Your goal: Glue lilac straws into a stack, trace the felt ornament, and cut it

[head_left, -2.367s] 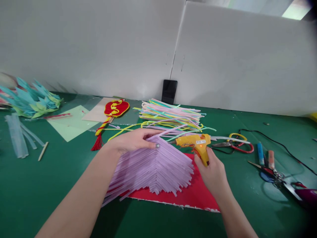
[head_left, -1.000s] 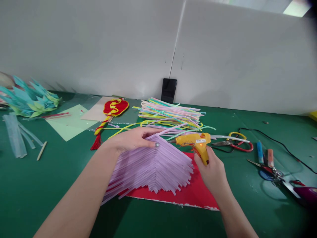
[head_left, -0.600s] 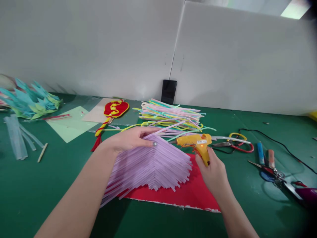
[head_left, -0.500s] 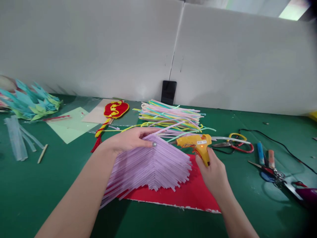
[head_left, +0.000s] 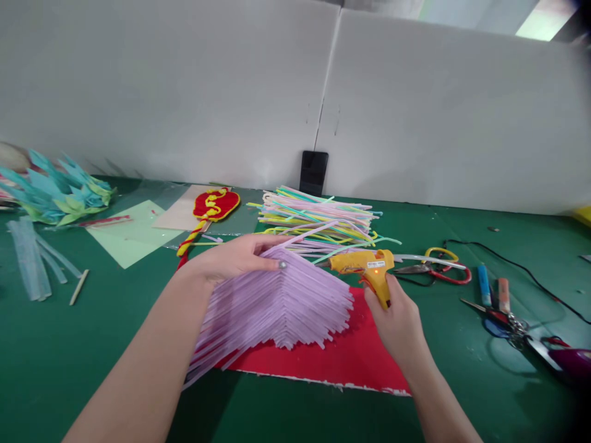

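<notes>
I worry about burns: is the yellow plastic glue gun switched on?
On, apparently: a small orange light glows on the yellow plastic glue gun.

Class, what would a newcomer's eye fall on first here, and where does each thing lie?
Probably the lilac chevron of thin stems at the centre, in the left grip and over a bright red sheet. Next, perhaps, the yellow glue gun to its upper right, in the right grip. Farther back, left of centre, the red fan-shaped ornament with yellow trim would also catch the eye.
</notes>
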{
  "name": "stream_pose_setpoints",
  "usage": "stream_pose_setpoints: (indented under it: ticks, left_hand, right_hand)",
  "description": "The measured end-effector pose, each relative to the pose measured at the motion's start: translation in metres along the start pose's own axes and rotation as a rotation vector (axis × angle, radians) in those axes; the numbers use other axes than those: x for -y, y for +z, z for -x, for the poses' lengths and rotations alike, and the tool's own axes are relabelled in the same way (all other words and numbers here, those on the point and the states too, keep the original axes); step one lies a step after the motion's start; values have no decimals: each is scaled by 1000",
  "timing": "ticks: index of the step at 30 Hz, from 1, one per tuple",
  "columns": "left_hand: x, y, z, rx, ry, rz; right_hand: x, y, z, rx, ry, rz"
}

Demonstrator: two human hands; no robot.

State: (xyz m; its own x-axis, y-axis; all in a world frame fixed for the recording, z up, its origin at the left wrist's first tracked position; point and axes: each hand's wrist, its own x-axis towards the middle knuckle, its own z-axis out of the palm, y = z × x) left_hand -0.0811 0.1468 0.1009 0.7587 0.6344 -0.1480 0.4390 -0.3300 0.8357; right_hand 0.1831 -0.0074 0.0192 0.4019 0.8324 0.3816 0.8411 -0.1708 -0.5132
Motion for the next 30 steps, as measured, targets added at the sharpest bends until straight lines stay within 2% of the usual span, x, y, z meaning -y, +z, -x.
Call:
stream_pose_setpoints:
  ticks: [19,30]
  left_hand:
    - [0,-4,3,16,-58,200]
    - [1,-8,8,10,-48,208]
  right_hand:
    - [2,-3,-2,-8,44,-32]
    - [0,-4,-2,-21,29,-53]
